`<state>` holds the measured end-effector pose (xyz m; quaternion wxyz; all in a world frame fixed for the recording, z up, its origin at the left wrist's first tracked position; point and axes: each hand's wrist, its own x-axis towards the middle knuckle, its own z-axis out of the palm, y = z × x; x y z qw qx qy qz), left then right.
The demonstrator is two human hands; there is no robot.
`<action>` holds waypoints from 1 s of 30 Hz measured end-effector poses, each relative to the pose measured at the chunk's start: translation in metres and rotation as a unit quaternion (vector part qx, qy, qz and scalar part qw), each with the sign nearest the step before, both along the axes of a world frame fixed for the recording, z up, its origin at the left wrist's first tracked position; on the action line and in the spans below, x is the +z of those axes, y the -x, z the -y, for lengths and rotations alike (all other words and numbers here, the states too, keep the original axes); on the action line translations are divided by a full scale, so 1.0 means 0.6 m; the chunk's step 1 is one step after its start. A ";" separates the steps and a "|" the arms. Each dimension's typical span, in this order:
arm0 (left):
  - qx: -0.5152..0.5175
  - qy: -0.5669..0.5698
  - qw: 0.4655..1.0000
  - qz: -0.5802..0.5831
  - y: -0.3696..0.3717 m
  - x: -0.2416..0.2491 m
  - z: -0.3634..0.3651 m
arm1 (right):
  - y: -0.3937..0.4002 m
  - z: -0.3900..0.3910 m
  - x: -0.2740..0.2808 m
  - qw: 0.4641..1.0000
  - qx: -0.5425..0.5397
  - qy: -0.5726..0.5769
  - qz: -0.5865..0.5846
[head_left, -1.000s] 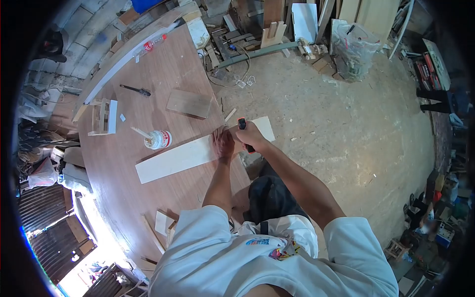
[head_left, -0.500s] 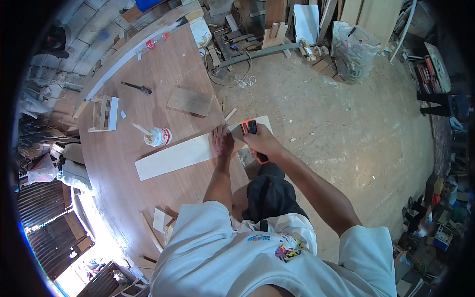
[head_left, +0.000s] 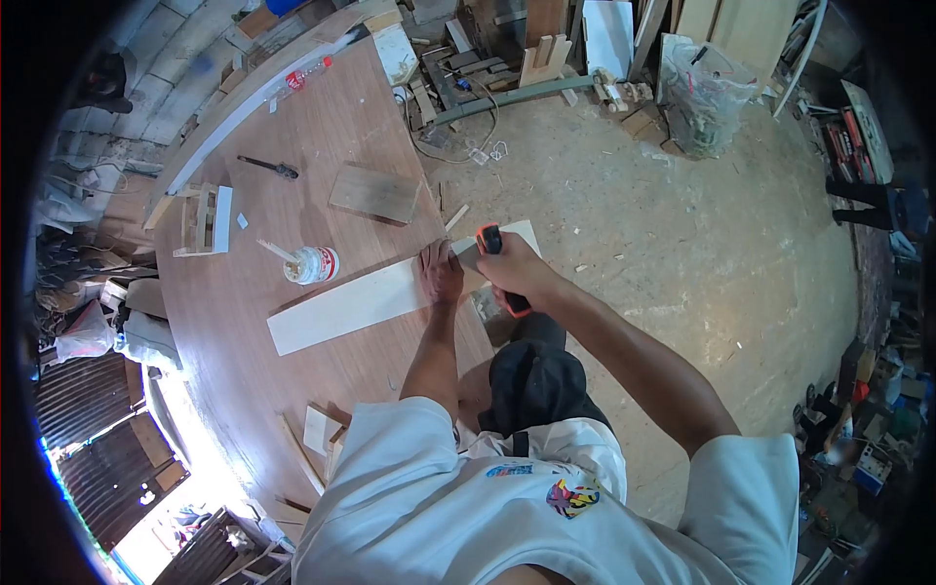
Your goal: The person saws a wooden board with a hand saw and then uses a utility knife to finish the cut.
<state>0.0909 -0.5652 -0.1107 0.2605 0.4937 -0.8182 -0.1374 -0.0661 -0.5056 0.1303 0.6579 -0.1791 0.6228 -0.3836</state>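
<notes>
A long pale board (head_left: 351, 312) lies across the edge of the brown table (head_left: 292, 210), its right end jutting past the edge. My left hand (head_left: 441, 275) presses down on the board near that edge, fingers close together. Just to its right, my right hand (head_left: 515, 268) is wrapped round the orange and black handle of a saw (head_left: 489, 239). The grey blade lies over the board between my hands, partly hidden by my fingers.
On the table are a white jar (head_left: 312, 265) with a stick, a flat wooden block (head_left: 374, 193), a dark tool (head_left: 268, 167), a small wooden frame (head_left: 205, 220) and a bottle (head_left: 308, 74). A plastic bag (head_left: 710, 102) stands on the floor; a person's legs (head_left: 863, 203) show far right.
My right hand and the saw handle have shifted slightly, and my right elbow has moved outward to the right. My left hand stays on the board.
</notes>
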 end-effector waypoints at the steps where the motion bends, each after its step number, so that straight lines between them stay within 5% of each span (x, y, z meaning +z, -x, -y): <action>1: 0.000 -0.002 1.000 0.004 -0.002 -0.001 -0.006 | -0.003 0.013 -0.030 1.000 -0.002 -0.015 -0.003; 8: -0.043 0.012 0.999 0.009 -0.005 0.016 0.001 | -0.023 0.097 -0.146 0.994 -0.022 -0.099 -0.030; 23: -0.038 0.052 0.998 0.007 -0.005 0.000 0.005 | -0.009 0.066 -0.150 0.998 -0.031 -0.050 0.015; 26: -0.037 0.051 0.998 -0.002 -0.003 0.001 0.007 | -0.032 0.033 -0.156 0.996 0.000 0.006 -0.086; 30: -0.025 0.028 0.999 0.032 -0.004 -0.011 0.007 | -0.026 0.019 -0.095 0.998 -0.036 0.003 -0.046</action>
